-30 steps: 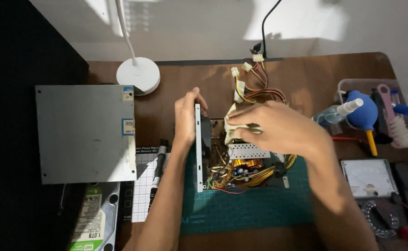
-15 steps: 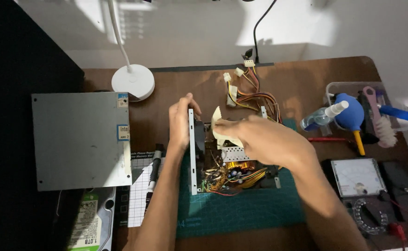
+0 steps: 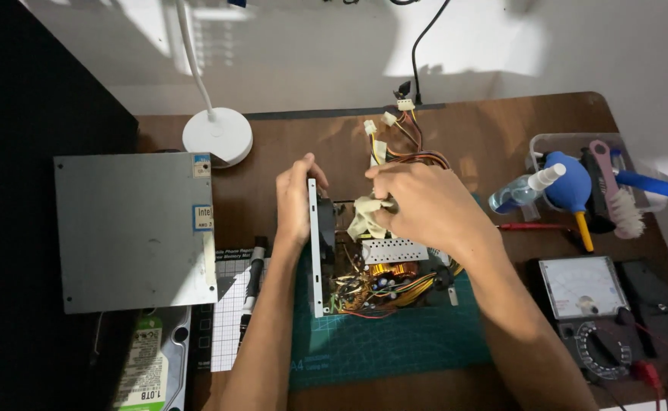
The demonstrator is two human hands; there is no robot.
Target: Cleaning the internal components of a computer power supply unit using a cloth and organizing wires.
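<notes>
while brown desk point(image 3: 258, 164) bears grey metal cover point(image 3: 132, 228) at left, opened power supply point(image 3: 372, 270) sits on green cutting mat point(image 3: 395, 346) at centre. your left hand point(image 3: 296, 198) grips its upright side panel point(image 3: 315, 247), fingers wrapped over top edge. your right hand point(image 3: 425, 205) pinches pale cloth point(image 3: 366, 217) above circuit board.

You're looking at two hands — left hand point(image 3: 294, 199), right hand point(image 3: 425, 205) — one power supply point(image 3: 372, 266), one lamp point(image 3: 216, 134), one metal cover point(image 3: 132, 228), one hard drive point(image 3: 151, 365), one multimeter point(image 3: 589, 304) — one blower point(image 3: 566, 171).
</notes>
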